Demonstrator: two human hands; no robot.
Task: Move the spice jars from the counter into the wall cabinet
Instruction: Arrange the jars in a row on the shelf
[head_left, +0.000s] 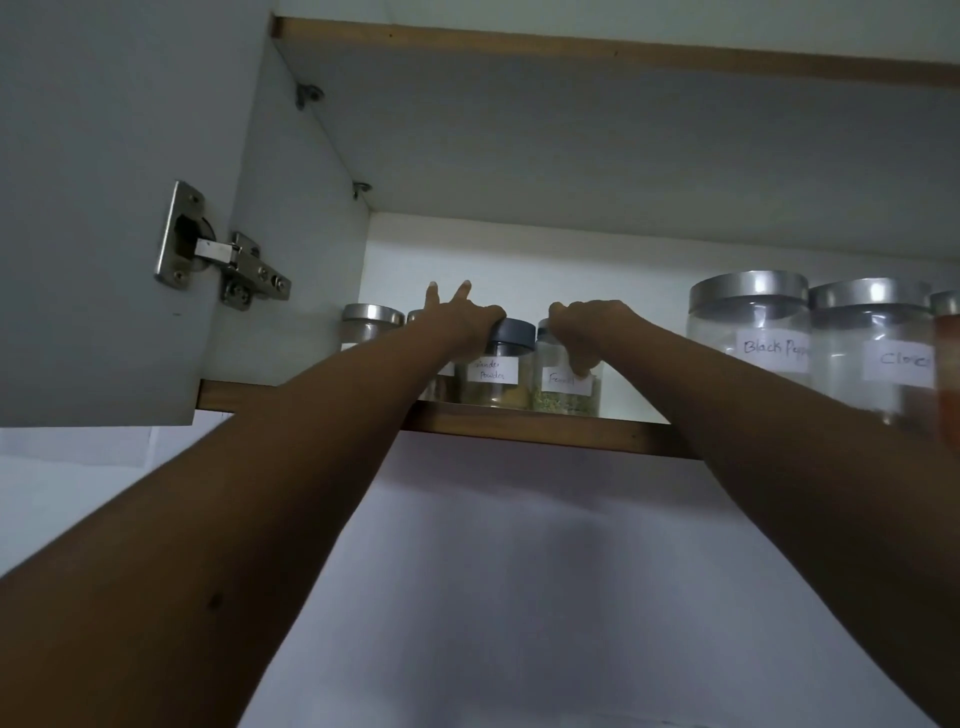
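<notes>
Glass coriander jar (489, 382) in left grip (467, 323), round fennel jar (565, 396) in right grip (592, 328).

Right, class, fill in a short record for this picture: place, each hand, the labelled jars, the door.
place: wall cabinet shelf, seen from below
left hand: grips the dark lid of the coriander powder jar, two fingers raised
right hand: curled round the top of the fennel jar
held jars: upright, side by side near the shelf's front edge
further right: black pepper jar and cloves jar, larger, silver lids
cabinet door: open at left, hinge showing
</notes>
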